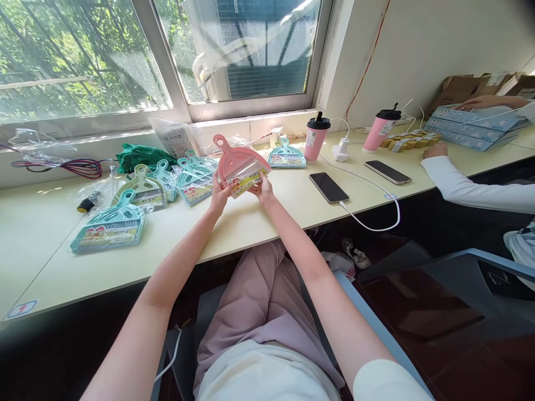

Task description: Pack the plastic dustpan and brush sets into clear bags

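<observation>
You hold a pink dustpan-and-brush set [241, 166] in front of you, over the table [234, 228], with its looped handle pointing up toward the window [254, 50] and its wide edge tilted down toward you. Your left hand [221, 193] is partly closed around the lower left corner, with the thumb on the front. Your right hand [264, 188] grips the lower right corner just as lightly, thumb at the printed label [249, 181] and fingers mostly hidden behind the pan.

Just left of your left hand, wrapped teal dustpan sets [195, 184] lie close together, beside an olive-green dustpan set [142, 189]. Another teal set [109, 227] lies nearer the table's front edge, next to what looks like a screwdriver [87, 201], though clear plastic blurs its shape. Behind them sits a crumpled green bag [144, 159].

Beyond your right hand, one more teal set [286, 155] lies by a pink cup [316, 142] with a black lid. A phone [329, 187] with a white cable [397, 217] plugged in rests nearer you. Farther right, a co-worker's hand [436, 150] is near stacked blue boxes [472, 129].
</observation>
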`<state>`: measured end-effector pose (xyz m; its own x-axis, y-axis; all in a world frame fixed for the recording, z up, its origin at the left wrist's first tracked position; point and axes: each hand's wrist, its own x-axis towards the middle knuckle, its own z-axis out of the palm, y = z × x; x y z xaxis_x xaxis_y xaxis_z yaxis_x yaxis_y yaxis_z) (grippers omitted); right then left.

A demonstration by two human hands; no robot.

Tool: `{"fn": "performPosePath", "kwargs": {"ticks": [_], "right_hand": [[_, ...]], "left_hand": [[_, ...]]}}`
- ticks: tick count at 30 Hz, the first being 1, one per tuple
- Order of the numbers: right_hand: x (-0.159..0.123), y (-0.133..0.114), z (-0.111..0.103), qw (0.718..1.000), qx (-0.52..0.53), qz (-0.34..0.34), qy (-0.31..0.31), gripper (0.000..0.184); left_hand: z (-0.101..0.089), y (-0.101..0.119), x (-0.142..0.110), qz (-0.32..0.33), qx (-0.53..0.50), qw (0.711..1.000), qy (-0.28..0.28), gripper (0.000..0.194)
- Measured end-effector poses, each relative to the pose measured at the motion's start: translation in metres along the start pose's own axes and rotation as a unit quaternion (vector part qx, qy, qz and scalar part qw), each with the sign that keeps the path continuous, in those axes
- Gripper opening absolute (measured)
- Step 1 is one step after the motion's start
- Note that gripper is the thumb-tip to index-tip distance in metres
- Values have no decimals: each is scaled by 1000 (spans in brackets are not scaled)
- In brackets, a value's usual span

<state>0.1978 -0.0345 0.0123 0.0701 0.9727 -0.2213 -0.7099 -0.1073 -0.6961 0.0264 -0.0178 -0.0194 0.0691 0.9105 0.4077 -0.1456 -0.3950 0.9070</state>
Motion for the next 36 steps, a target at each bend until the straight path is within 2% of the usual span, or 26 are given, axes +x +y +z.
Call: {"fn": "performPosePath", "kwargs": {"ticks": [6, 10, 13, 17, 19, 22, 24, 27, 30, 36], "right_hand": [[3, 4, -3, 999, -17, -1, 26, 22], [7, 2, -8, 998, -42, -10, 53, 31], [7, -1, -8, 998, -59, -16, 19, 36], [6, -2, -4, 996, -68, -26, -49, 23], [5, -1, -4, 996, -72, -26, -50, 23], [6, 0, -6, 997, -77, -29, -12, 25], [6, -1, -8, 997, -73, -33, 19, 23], [7, -2, -11, 996, -56, -37, 60, 20], [7, -2, -12, 994, -37, -51, 89, 19], [4, 0, -10, 993, -28, -90, 72, 23]], "left_hand": [[5, 2, -2, -2, 8, 1000, -12, 114], [14, 3, -7, -12, 21, 999, -24, 117], [16, 9, -8, -3, 18, 1000, -15, 116], [12, 16, -7, 4, 16, 1000, 4, 116], [10, 18, -6, 3, 17, 1000, 10, 116], [12, 18, -8, -18, 27, 999, 4, 116], [15, 17, -11, -37, 35, 999, -20, 112], [20, 18, -19, -70, 30, 993, -86, 105], [24, 17, -24, -111, 17, 983, -146, 110], [22, 14, -25, -148, -6, 973, -178, 107]]}}
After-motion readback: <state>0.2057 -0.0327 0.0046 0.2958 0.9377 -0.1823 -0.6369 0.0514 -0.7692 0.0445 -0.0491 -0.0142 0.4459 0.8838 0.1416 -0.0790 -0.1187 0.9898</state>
